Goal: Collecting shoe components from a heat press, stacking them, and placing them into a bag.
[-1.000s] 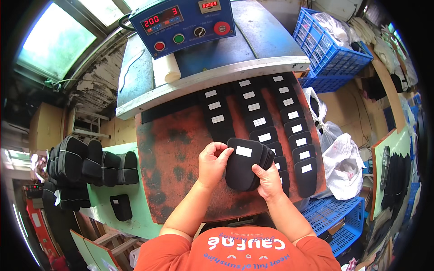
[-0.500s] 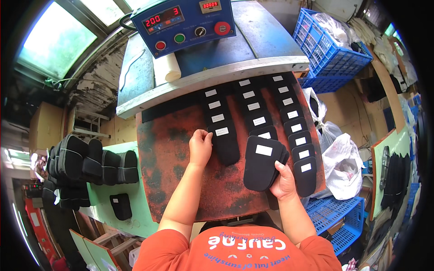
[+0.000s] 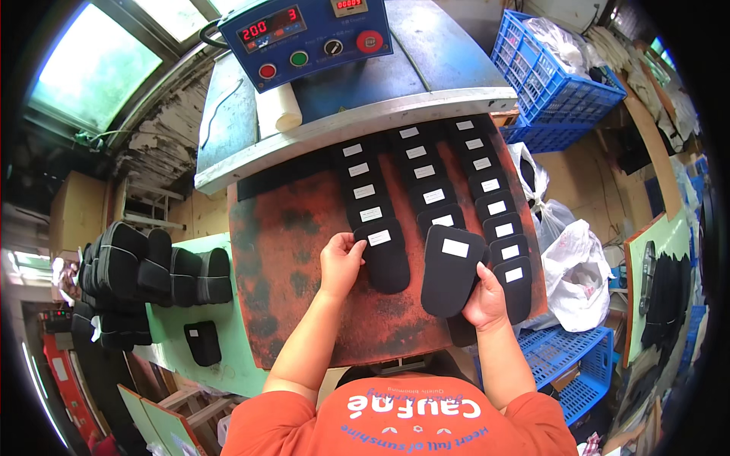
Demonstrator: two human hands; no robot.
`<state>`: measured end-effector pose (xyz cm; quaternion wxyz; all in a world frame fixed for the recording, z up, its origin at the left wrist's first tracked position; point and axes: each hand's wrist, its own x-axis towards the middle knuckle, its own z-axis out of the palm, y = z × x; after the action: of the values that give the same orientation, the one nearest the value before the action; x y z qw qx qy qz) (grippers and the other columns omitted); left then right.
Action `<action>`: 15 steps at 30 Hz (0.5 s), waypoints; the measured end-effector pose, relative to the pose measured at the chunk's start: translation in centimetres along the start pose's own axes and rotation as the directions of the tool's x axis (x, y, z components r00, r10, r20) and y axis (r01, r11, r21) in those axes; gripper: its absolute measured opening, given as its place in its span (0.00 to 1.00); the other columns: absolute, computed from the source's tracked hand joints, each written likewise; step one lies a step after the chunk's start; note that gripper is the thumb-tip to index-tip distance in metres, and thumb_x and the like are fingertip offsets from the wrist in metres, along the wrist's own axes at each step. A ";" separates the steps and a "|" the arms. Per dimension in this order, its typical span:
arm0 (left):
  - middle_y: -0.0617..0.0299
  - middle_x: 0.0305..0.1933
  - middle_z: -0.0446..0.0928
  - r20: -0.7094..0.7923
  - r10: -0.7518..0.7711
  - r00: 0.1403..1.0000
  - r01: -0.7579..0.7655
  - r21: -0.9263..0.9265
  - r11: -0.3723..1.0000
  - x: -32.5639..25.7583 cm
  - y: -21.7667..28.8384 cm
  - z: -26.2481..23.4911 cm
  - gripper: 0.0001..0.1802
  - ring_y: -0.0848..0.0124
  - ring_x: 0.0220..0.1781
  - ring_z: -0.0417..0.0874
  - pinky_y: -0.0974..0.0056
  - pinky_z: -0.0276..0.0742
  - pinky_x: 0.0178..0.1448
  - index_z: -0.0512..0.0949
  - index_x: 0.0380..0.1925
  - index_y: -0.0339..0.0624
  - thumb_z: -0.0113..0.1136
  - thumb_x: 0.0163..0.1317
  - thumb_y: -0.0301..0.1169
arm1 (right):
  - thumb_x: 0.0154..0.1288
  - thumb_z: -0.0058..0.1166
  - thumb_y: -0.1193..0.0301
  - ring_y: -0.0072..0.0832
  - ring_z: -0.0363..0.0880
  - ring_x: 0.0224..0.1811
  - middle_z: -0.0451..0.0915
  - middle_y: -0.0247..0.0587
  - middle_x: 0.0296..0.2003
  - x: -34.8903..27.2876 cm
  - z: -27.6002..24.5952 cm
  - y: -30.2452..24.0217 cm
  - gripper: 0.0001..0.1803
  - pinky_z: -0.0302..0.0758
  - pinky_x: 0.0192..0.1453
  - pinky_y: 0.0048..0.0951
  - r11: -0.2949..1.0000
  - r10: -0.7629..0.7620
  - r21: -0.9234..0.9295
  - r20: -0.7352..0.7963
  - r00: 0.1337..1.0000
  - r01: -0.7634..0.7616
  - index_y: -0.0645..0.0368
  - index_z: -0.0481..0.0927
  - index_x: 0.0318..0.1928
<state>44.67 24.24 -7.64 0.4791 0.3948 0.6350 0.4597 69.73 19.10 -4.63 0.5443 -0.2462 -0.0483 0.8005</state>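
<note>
Black rounded pads, each with a white label, lie overlapped in three columns on the reddish, dark-blotched board. My left hand [image 3: 341, 262] pinches the upper left edge of the nearest black pad [image 3: 389, 267] in the left column, beside its label. My right hand [image 3: 485, 300] grips a loose black pad [image 3: 450, 277], tilted above the board, thumb along its right side. Another dark piece [image 3: 461, 333] shows below that hand; whether it belongs to the held ones I cannot tell. The right column's nearest pad [image 3: 515, 296] lies just right of my right hand.
A blue control box [image 3: 304, 42] sits on the machine, whose pale front bar [image 3: 365, 133] crosses the board's far side. Left, a green table [image 3: 236, 357] bears stacks of black pads [image 3: 122, 266]. Blue crates [image 3: 559, 83] and white plastic bags [image 3: 574, 273] stand right.
Another pad now lies at the near end of the left column, with my left hand slightly lower at its edge. The pad in my right hand has turned and shifted right.
</note>
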 end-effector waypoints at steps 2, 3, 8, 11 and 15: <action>0.64 0.30 0.76 -0.049 0.037 0.998 -0.028 0.162 0.986 -0.2 -0.4 0.0 0.08 0.81 0.24 0.73 0.76 0.70 0.26 0.74 0.35 0.34 0.59 0.57 0.23 | 0.64 0.48 0.65 0.38 0.67 0.61 0.70 0.45 0.57 -0.1 -0.4 0.3 0.26 0.62 0.65 0.42 1.000 -0.010 -0.027 -0.011 1.000 0.010 0.60 0.64 0.60; 0.64 0.31 0.76 -0.023 0.190 0.981 -0.179 0.246 0.953 -0.8 0.4 0.7 0.09 0.80 0.26 0.74 0.76 0.71 0.28 0.74 0.37 0.33 0.60 0.56 0.23 | 0.63 0.50 0.67 0.36 0.68 0.59 0.70 0.43 0.56 -0.2 -0.9 0.6 0.25 0.63 0.64 0.40 0.999 -0.010 -0.050 -0.058 0.998 0.007 0.60 0.64 0.60; 0.67 0.32 0.76 0.238 0.221 0.946 -0.212 -0.065 0.975 -5.7 2.8 2.7 0.10 0.82 0.29 0.74 0.76 0.72 0.31 0.75 0.39 0.35 0.61 0.56 0.22 | 0.59 0.58 0.69 0.32 0.68 0.59 0.69 0.38 0.56 -0.7 -0.4 3.3 0.31 0.64 0.63 0.37 0.984 0.041 -0.171 -0.066 0.997 -0.052 0.55 0.62 0.62; 0.68 0.31 0.76 0.191 0.196 0.962 -0.182 -0.090 0.979 -6.9 2.8 2.9 0.06 0.82 0.27 0.74 0.77 0.71 0.29 0.76 0.34 0.35 0.61 0.56 0.22 | 0.54 0.62 0.64 0.35 0.66 0.61 0.67 0.41 0.58 -1.4 1.4 3.9 0.40 0.65 0.64 0.39 0.999 0.002 -0.053 0.211 0.978 0.009 0.53 0.57 0.65; 0.70 0.26 0.72 0.253 0.409 0.877 -0.445 0.104 0.890 -7.7 3.1 2.9 0.04 0.83 0.25 0.71 0.77 0.69 0.30 0.73 0.31 0.37 0.59 0.57 0.21 | 0.46 0.63 0.68 0.39 0.65 0.62 0.64 0.43 0.60 -2.2 1.2 4.2 0.49 0.66 0.63 0.41 0.999 0.041 -0.040 0.241 0.970 -0.033 0.49 0.50 0.68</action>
<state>49.42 18.39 -3.06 0.4010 0.6115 0.5085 0.4547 66.32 15.64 -4.27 0.5148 -0.1576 -0.1240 0.8335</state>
